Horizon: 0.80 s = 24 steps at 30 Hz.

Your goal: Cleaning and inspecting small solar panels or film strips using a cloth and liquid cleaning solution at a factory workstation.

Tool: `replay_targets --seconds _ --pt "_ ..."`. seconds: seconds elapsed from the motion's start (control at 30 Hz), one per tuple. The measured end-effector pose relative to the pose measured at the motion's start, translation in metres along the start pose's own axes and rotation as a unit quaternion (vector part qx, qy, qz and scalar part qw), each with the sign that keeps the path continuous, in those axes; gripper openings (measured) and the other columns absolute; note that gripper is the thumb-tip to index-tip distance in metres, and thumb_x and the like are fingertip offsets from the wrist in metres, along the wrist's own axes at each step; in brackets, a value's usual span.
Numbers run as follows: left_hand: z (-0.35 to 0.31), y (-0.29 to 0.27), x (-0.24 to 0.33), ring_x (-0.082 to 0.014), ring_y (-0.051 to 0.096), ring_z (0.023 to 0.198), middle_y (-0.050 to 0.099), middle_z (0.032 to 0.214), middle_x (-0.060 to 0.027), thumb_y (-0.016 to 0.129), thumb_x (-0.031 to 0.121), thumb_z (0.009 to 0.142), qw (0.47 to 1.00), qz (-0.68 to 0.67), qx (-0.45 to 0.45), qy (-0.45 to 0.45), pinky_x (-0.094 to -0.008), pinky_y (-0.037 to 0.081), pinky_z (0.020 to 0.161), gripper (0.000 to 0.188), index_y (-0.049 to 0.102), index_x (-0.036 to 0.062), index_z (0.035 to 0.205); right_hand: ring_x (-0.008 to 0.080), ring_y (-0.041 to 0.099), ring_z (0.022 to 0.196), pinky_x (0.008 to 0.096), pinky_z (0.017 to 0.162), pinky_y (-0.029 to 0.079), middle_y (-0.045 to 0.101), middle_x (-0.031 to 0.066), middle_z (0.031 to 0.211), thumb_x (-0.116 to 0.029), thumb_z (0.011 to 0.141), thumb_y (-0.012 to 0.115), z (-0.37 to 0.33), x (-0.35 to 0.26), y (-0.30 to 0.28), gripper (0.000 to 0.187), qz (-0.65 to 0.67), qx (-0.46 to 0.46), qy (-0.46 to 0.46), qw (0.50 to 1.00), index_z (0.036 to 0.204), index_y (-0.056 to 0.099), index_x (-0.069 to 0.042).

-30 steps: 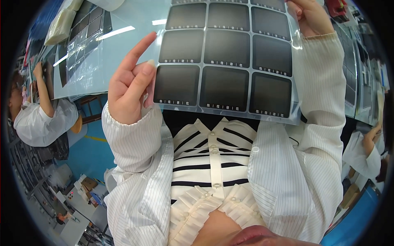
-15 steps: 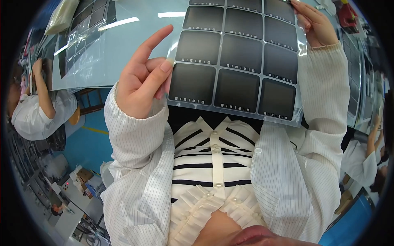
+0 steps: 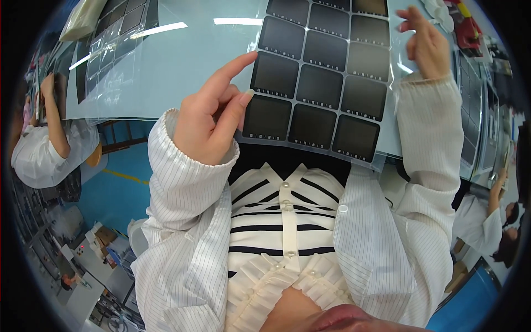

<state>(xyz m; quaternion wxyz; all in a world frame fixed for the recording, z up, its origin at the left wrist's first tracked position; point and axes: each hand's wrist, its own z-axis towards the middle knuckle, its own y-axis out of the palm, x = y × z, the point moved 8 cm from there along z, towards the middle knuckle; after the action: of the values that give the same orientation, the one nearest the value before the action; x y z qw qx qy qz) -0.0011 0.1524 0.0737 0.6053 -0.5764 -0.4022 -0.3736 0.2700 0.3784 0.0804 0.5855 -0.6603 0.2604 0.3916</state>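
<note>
Blue floor point(image 3: 119, 205) with one yellow line point(image 3: 126, 176) shows below the near edge of one glossy, pale blue counter point(image 3: 182, 72). On it, before us, we have one sheet point(image 3: 319, 87) of dark, rounded panels, three across; we count fourteen panels, some cut by the upper border of the view. Its near edge reaches out past the counter's edge, and its far end runs out of sight.

We grasp the sheet's left border with one hand, our left hand point(image 3: 207, 122): the thumb point(image 3: 229, 119) lies on the border and the index finger point(image 3: 229, 74) stretches along it, its tip at the edge. Our right hand point(image 3: 430, 52) is empty and apart from the sheet, just beyond its right border, with its fingers point(image 3: 416, 22) loosely bent and released.

Farther left on the counter we see one pale bundle point(image 3: 83, 19), more dark panels point(image 3: 131, 21) and clear plastic point(image 3: 113, 77); we cannot count the layers. To the right are one red object point(image 3: 467, 33), one crumpled white piece point(image 3: 438, 14) and further dark panels point(image 3: 470, 105).

One co-worker in white point(image 3: 47, 155) sits to our left, and we make out at least one more person point(image 3: 478, 224) to our right. Our two pinstriped sleeves point(image 3: 185, 177) come up from below.
</note>
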Motion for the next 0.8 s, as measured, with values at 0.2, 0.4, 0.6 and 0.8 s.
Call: replay_targets --seconds 0.2,0.4,0.6,0.8 --pt "-0.005 -0.001 0.0 -0.0077 0.043 0.046 0.048 0.052 -0.0005 0.054 -0.004 0.084 1.0 0.02 -0.016 0.018 -0.0217 0.036 0.047 0.038 0.054 0.0025 0.121 0.0087 0.049 0.062 0.02 0.062 0.042 0.062 0.0071 0.097 -0.053 0.08 0.063 -0.009 -0.015 -0.07 0.052 -0.337 0.151 -0.173 0.913 0.118 0.061 -0.017" --pt "-0.01 -0.007 -0.007 -0.009 0.04 0.044 0.05 0.055 -0.0015 0.066 0.003 0.078 0.993 0.106 0.028 0.029 -0.0221 0.035 0.044 0.032 0.063 0.0051 0.11 0.0097 0.05 0.068 0.0221 0.059 0.042 0.06 0.0054 0.095 -0.048 0.079 0.066 -0.015 0.052 -0.068 0.049 -0.28 0.046 0.025 0.959 0.119 0.061 -0.02" --pt "-0.007 -0.014 0.017 -0.0255 0.058 0.084 0.061 0.099 -0.0131 0.07 0.007 0.071 0.928 0.279 0.084 0.232 -0.0321 0.048 0.072 0.039 0.062 0.0029 0.11 0.006 0.047 0.062 0.0192 0.056 0.039 0.059 -0.001 0.076 -0.029 0.079 0.071 -0.022 0.058 -0.054 0.04 -0.167 -0.013 0.041 0.985 0.115 0.064 -0.012" --pt "0.002 0.011 0.012 -0.038 0.044 0.12 0.046 0.132 -0.0178 0.061 0.006 0.074 0.943 0.262 0.025 0.202 -0.0437 0.038 0.096 0.054 0.05 0.0063 0.127 0.0055 0.052 0.064 0.0174 0.054 0.04 0.06 0.0026 0.087 -0.008 0.08 0.068 -0.049 -0.014 -0.036 0.032 -0.152 -0.004 -0.24 0.959 0.112 0.063 -0.005"
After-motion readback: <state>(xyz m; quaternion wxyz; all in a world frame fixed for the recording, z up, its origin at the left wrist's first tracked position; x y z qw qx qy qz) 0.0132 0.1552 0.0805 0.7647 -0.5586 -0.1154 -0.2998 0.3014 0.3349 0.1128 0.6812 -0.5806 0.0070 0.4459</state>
